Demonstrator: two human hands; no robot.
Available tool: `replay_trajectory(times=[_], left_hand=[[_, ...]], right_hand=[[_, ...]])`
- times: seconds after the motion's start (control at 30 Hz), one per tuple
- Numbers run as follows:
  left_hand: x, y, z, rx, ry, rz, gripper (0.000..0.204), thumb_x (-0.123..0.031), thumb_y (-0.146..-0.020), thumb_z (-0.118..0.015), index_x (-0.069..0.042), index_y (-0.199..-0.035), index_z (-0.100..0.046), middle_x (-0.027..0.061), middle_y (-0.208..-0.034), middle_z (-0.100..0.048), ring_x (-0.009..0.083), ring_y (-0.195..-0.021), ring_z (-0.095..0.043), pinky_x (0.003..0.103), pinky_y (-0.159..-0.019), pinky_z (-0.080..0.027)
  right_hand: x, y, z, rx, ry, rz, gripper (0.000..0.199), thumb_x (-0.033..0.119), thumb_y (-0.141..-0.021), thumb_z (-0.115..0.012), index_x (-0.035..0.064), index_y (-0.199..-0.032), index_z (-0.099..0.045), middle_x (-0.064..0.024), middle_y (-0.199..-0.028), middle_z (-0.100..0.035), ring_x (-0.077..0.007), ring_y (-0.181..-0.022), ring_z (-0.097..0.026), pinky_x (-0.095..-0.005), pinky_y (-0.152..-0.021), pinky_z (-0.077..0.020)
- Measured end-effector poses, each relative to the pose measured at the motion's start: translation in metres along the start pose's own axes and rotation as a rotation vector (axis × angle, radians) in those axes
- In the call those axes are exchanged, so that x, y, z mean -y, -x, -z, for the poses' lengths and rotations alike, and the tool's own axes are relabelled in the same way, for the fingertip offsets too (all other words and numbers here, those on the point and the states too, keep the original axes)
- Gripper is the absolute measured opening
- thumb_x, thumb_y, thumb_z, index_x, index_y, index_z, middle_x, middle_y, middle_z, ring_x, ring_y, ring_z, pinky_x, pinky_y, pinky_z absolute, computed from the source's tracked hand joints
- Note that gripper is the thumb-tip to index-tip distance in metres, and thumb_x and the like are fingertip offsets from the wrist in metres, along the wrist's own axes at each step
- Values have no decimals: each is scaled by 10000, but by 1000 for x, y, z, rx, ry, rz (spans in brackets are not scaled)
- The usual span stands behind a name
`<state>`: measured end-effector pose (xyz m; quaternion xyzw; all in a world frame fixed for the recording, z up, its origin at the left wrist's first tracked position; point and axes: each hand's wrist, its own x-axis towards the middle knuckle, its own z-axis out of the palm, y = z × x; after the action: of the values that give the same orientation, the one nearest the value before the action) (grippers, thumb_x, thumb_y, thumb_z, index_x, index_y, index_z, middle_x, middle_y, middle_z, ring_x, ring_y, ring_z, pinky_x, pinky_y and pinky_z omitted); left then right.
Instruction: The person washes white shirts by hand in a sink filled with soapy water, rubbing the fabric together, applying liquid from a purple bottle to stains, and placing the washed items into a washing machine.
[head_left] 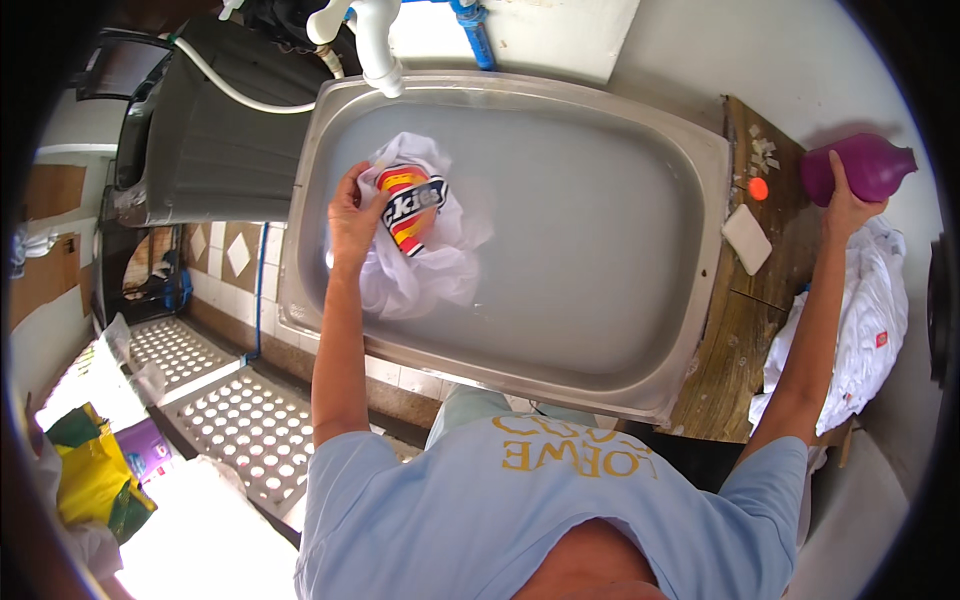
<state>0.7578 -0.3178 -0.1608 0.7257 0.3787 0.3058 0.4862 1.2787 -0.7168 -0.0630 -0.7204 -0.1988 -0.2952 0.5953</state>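
A white garment [430, 275] with a red, yellow and black print lies bunched in cloudy water at the left side of a metal sink [705, 190]. My left hand [355, 220] is closed on the garment's edge beside the print, the thumb over the cloth. Off to the right, past the sink, my right hand [850, 205] grips a purple plastic bottle [875, 165] by its body. The bottle is tilted on its side, its narrow neck pointing right. Below it, near my right forearm, lies a pile of white clothes [865, 320].
On the wooden counter [725, 350] right of the sink are an orange cap [758, 188], a whitish block [747, 240] and small pale scraps. A white faucet [378, 50] hangs over the sink's back left edge. A grey-covered appliance [230, 130] stands at the left.
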Motion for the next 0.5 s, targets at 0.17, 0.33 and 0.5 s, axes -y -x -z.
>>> replay_trajectory(times=[0.17, 0.33, 0.5], left_hand=[[-19, 10, -9, 28, -307, -15, 859, -123, -667, -810, -39, -1370, -325, 168, -1118, -563, 223, -971, -550, 330, -908, -457], [-10, 8, -8, 66, -538, -215, 963, -120, -664, -796, -50, -1419, -202, 208, -1225, -430, 314, -1018, -493, 392, -923, -435], [21, -20, 14, 36, -548, -300, 824, -19, -716, -691, -42, -1406, -242, 223, -1177, -422, 385, -1067, -470, 423, -917, -431]], right_hand=[[-20, -2, 3, 107, -44, 20, 1010, 154, -560, -904, -84, -1291, -249, -190, -1254, -426, -263, -1139, -479, -358, -988, -413], [15, 36, 21, -54, 277, 42, 1014, 260, -651, -859, -140, -1329, -220, -242, -1324, -347, -308, -1211, -398, -400, -1039, -325], [141, 183, -15, 544, 220, 215, 673, 161, -754, -729, 19, -1316, -388, -164, -1295, -445, -315, -1192, -443, -428, -1026, -323]])
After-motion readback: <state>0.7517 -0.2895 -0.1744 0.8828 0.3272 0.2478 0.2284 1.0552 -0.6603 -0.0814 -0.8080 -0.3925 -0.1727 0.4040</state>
